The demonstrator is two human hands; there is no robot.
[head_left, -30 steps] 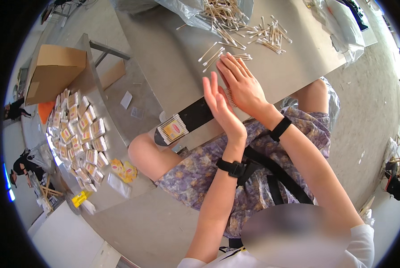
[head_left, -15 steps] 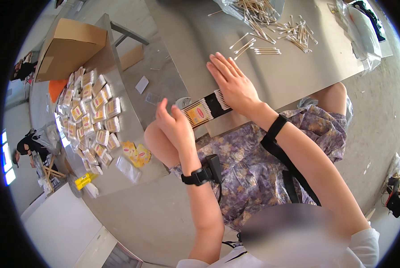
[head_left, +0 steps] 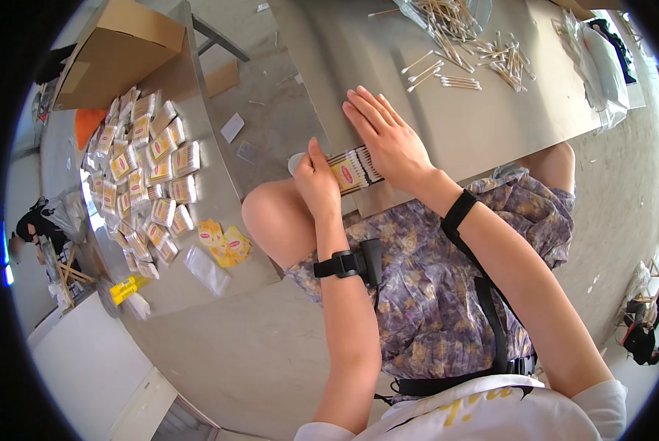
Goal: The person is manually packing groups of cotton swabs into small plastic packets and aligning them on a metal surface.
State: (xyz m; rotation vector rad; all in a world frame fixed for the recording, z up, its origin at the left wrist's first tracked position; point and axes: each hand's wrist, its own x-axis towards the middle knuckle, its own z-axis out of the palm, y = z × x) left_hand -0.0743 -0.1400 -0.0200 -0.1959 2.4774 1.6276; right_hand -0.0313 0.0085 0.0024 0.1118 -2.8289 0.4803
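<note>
A flat row of cotton swabs [head_left: 366, 163] with a yellow-and-white label card [head_left: 346, 173] lies between my hands at the table's near edge. My left hand [head_left: 318, 182] is closed at the left end of the row, its thumb pointing up; the curled fingers are mostly hidden. Held flat with fingers stretched out, my right hand [head_left: 394, 143] presses against the row's right end. A narrow dark strip shows between the card and the swab tips beside my right palm.
Loose cotton swabs [head_left: 510, 62] and a clear bag of swabs [head_left: 447, 18] lie at the table's far side. On the left table are many packed swab bundles [head_left: 142, 173], yellow cards [head_left: 223, 241], clear bags [head_left: 206, 270], a yellow tube [head_left: 127, 289] and a cardboard box [head_left: 123, 55].
My left hand has moved right and closed at the row's left end; its fingers were spread before. The black gap between card and right-hand swab tips has narrowed. The right hand stays flat.
</note>
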